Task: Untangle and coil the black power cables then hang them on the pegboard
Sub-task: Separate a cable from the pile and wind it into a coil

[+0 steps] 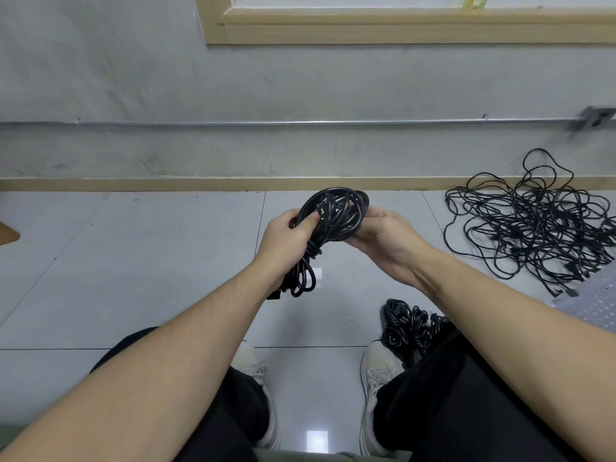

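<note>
The gray tile floor (150, 261) runs to a gray wall (300, 88). The left hand (286, 233) and right hand (386, 238) both grip 1 coiled cable (333, 211) above open floor. A messy cable pile (533, 225) lies right, by the pegboard (593, 301).

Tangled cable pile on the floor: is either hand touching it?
No: both the left hand and right hand hold a coiled cable in mid-air, well clear of the tangled pile by the wall.

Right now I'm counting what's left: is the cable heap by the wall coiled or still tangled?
Still tangled: the cable heap sprawls in loose, crossing loops over the floor tiles.
</note>
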Motion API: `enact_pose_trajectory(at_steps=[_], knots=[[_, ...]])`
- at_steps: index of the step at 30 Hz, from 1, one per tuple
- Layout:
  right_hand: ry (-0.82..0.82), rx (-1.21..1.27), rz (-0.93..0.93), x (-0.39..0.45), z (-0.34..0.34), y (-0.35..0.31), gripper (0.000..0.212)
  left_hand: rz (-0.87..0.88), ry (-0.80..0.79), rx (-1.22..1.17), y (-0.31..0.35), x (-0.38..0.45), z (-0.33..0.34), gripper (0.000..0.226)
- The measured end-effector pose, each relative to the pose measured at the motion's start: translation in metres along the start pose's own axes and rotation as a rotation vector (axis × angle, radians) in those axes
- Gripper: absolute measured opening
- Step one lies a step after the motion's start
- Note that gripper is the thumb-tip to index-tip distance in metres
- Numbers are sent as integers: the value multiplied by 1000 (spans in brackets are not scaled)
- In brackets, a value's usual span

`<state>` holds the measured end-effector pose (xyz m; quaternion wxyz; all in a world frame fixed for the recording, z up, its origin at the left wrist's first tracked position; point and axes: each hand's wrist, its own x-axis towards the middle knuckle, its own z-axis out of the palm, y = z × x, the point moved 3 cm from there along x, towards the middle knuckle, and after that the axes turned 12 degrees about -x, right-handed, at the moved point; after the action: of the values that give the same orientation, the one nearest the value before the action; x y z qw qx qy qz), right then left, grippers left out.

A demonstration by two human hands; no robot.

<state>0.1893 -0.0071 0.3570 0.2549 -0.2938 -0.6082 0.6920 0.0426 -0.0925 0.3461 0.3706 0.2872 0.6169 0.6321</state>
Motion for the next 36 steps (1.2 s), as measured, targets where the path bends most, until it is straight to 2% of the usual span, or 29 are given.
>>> enact_pose_trajectory(at_steps=[5,7,9,11,14,18,20,24,26,28,30,33,36], knots=[[-26,42,-26,-1,8,-1,37,52,67,96,1,1,-2,20],[16,-85,-59,0,13,0,43,105,90,191,1,1,-3,18],[113,-287,-98,1,17,1,38,160,99,290,0,0,-4,18],[175,-324,-109,3,16,2,37,169,85,236,0,0,-3,15],[189,-286,-111,4,17,0,30,95,41,46,1,2,-2,9],[211,-271,-73,4,19,-1,24,-1,14,-56,0,4,-2,14],[174,-240,-72,6,21,-1,28,-8,45,-82,1,5,-3,12],[205,-209,-114,4,22,-3,49,-46,107,-103,-5,8,-1,13],[187,-358,-198,5,21,-6,48,-71,129,-153,-7,7,3,12],[193,-644,-290,8,20,-9,37,-88,143,-215,-6,5,7,10],[264,-859,-320,13,13,-11,34,-74,158,-224,-6,6,12,6],[372,-1073,-230,11,-4,-14,42,-7,150,-95,-8,11,19,3],[304,-1187,-298,7,-26,-21,49,24,126,30,-9,16,30,6]])
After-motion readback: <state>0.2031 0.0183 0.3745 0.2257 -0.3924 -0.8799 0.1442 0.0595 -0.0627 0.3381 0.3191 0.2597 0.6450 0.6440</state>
